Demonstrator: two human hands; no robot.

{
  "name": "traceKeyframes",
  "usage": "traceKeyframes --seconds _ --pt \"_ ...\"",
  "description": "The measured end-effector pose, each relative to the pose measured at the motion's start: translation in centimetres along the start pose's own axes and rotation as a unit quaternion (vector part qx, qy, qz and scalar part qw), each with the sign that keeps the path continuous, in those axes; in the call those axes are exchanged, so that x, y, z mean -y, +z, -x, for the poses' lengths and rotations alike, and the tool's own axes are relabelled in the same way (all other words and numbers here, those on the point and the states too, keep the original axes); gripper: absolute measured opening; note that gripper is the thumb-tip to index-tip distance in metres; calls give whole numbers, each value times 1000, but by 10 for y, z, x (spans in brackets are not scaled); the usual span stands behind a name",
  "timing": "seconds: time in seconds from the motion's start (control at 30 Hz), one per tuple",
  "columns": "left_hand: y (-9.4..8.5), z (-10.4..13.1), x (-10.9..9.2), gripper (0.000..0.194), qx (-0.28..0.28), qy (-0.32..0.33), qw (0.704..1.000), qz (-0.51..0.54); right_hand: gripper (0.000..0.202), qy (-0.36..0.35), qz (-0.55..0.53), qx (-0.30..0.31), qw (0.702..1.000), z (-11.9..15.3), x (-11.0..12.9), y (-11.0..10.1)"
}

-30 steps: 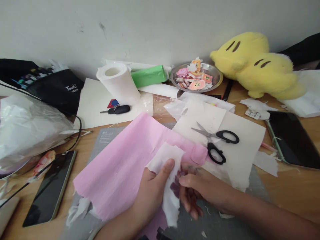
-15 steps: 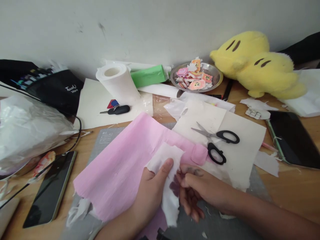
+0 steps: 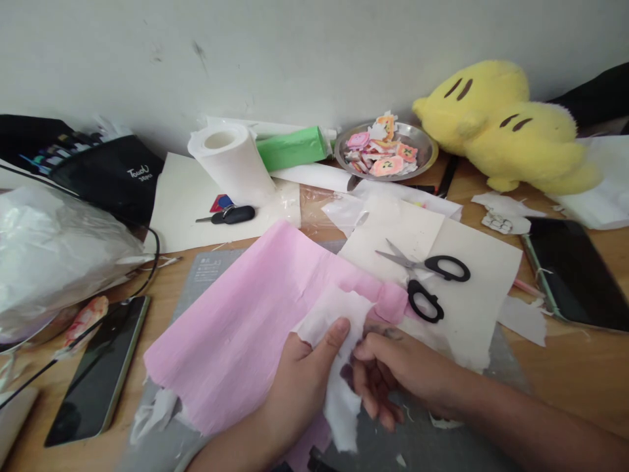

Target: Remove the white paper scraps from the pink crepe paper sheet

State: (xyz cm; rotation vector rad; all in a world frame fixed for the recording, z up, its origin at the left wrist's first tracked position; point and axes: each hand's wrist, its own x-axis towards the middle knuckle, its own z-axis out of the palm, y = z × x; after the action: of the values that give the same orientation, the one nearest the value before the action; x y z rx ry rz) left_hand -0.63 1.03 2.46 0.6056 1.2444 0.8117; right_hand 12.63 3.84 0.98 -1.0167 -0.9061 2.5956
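A large, softly creased pink sheet [image 3: 226, 334] of paper lies on a smooth gray mat [image 3: 472, 432]. Above the pink sheet's right side, the left hand [image 3: 299, 387] pinches a thin, ragged-edged white paper piece [image 3: 334, 311] under its thumb. The right hand [image 3: 400, 364], fingers curled, meets that piece; whether it grips is hidden. Right of the pink sheet, black-handled metal scissors [image 3: 419, 267] lie spread on flat off-white sheets [image 3: 491, 275].

Ragged-edged white paper [image 3: 334, 311], slightly curled, slantwise in the left fingers [image 3: 337, 335]
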Motion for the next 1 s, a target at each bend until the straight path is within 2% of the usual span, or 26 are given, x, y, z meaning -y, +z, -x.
traceKeyframes --seconds 0.17,0.27,0.33,0.4,0.5,0.63,0.7,1.0 --pt "-2 -1 1 37 -38 -12 999 16 26 1 -1 17 1000 1 0 -3" --pt "-4 -2 -3 38 -98 -15 994 43 9 8 -23 24 999 2 -1 -4" --pt "-5 -2 -5 38 -133 -13 989 58 6 9 -29 35 999 2 -2 -4" --pt "-6 -2 -7 37 -127 -15 990 63 6 -1 -23 25 999 2 -1 -3" --pt "-4 -1 -5 39 -89 -14 995 48 7 -14 -26 -16 999 3 2 0" --pt "-2 -1 -2 34 -81 -20 996 22 36 -2 -40 -35 999 5 5 0" --pt "-1 -2 -1 34 -81 -26 996 13 43 -1 -44 -40 998 5 5 -1" --pt "2 2 -5 29 -95 -36 995 -15 42 4 -49 -18 999 0 1 -4"
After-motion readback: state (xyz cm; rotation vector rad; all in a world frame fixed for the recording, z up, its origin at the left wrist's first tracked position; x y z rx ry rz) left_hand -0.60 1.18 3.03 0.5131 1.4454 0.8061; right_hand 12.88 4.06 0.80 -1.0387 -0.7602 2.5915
